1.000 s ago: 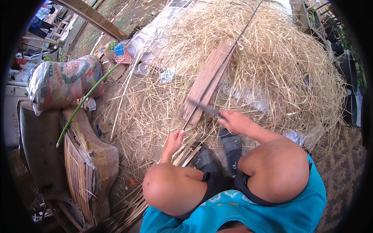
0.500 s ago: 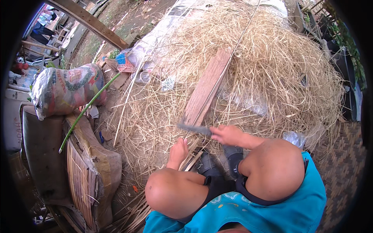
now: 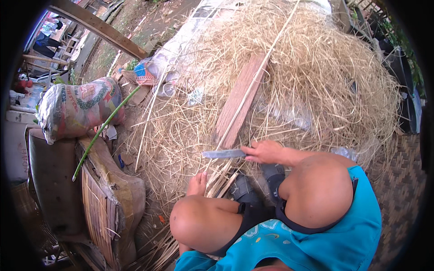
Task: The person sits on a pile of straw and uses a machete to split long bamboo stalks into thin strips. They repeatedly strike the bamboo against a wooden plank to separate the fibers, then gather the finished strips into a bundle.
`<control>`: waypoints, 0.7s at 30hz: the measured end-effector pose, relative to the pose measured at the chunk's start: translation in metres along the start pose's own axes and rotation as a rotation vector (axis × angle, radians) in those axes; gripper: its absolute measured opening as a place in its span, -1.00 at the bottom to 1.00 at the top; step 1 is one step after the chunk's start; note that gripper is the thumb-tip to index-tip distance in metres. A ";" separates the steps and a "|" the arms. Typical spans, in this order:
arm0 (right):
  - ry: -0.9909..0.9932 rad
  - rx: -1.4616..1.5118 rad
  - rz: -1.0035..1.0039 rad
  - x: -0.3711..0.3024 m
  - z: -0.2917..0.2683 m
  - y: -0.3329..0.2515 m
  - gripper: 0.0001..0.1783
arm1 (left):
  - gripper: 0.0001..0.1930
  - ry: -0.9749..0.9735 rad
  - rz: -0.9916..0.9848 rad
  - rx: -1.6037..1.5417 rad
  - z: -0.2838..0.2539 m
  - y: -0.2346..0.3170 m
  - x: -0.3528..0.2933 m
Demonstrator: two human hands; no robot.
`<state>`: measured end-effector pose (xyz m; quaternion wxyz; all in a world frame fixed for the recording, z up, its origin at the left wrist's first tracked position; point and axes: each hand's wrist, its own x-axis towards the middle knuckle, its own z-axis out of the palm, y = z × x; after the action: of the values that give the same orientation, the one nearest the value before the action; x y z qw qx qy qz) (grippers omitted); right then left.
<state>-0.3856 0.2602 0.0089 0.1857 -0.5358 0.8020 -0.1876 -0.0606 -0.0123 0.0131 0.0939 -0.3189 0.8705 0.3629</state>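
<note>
My right hand (image 3: 266, 151) is closed around the handle of a knife (image 3: 222, 154), whose grey blade points left across the near end of a wooden plank. Between its fingers my left hand (image 3: 197, 184) pinches the near end of a long, pale bamboo strip (image 3: 246, 92). That strip runs away from me over the reddish-brown plank (image 3: 234, 110) and on above a heap of shavings. The blade crosses the strip just beyond my left hand; whether it cuts into it I cannot tell.
Curly, straw-coloured shavings (image 3: 316, 77) are heaped on a pale sheet ahead and to the right. A stuffed sack (image 3: 81, 106) and a green stick (image 3: 106, 124) rest at the left, by a worn seat with slatted wood (image 3: 97, 203). Woven matting (image 3: 393, 180) lies at the right.
The strip showed dark before and now shows its pale face. My left hand has moved slightly left and toward me. The knife has shifted a little left and nearer, and its blade appears sharper.
</note>
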 end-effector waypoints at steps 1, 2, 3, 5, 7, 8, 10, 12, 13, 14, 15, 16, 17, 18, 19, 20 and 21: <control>-0.028 -0.057 -0.085 -0.004 0.015 -0.006 -0.50 | -0.48 -0.043 -0.142 -0.107 -0.005 -0.025 -0.030; 0.052 -0.008 0.219 -0.007 -0.008 0.031 -0.51 | -0.48 -0.078 -0.241 -0.223 -0.007 -0.049 -0.056; 0.149 0.044 0.493 0.000 -0.040 0.077 -0.52 | -0.49 -0.084 -0.340 -0.340 -0.009 -0.058 -0.060; 0.214 0.127 0.492 -0.005 -0.032 0.087 -0.55 | -0.50 -0.056 -0.271 0.006 -0.016 -0.040 -0.057; 0.221 0.147 0.495 0.005 -0.044 0.060 -0.56 | -0.52 -0.110 -0.151 0.006 -0.004 -0.020 -0.011; 0.166 0.109 0.252 0.006 -0.024 0.025 -0.54 | -0.52 -0.176 -0.090 -0.145 0.006 -0.022 0.006; 0.088 0.062 0.061 0.011 -0.003 0.026 -0.51 | -0.53 -0.073 0.035 -0.172 0.009 0.012 0.017; 0.044 0.007 0.173 -0.012 -0.019 0.080 -0.48 | -0.54 0.034 0.259 -0.104 0.017 0.020 0.010; 0.210 0.052 0.577 -0.004 -0.063 0.106 -0.51 | -0.53 0.147 0.355 -0.011 0.012 -0.011 -0.027; 0.306 0.079 0.833 -0.013 -0.097 0.142 -0.55 | -0.54 -0.035 0.095 -0.005 0.002 -0.017 -0.023; 0.389 -0.005 0.846 -0.028 -0.113 0.167 -0.54 | -0.55 -0.216 -0.165 0.050 -0.007 -0.024 -0.018; 0.469 -0.090 0.834 -0.025 -0.130 0.164 -0.53 | -0.58 -0.135 -0.098 0.048 -0.009 -0.032 -0.012; 0.417 0.080 0.802 -0.012 -0.118 0.144 -0.54 | -0.61 -0.055 -0.027 0.047 -0.006 -0.038 -0.005; 0.346 0.222 0.788 -0.013 -0.103 0.106 -0.54 | -0.63 -0.004 0.046 0.022 0.006 -0.012 -0.003; 0.364 0.121 0.562 -0.016 -0.061 0.085 -0.53 | -0.60 -0.009 0.138 0.052 0.014 0.015 0.015; 0.131 0.205 0.500 -0.013 -0.044 0.024 -0.52 | -0.60 0.036 0.214 0.081 0.022 0.037 0.028; 0.007 0.153 0.257 -0.023 -0.012 -0.021 -0.49 | -0.59 0.078 0.289 0.126 0.028 0.045 0.036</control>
<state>-0.3673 0.2750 0.0321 0.2458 -0.4124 0.8479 -0.2248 -0.1185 0.0140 0.0043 0.0265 -0.1977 0.9313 0.3047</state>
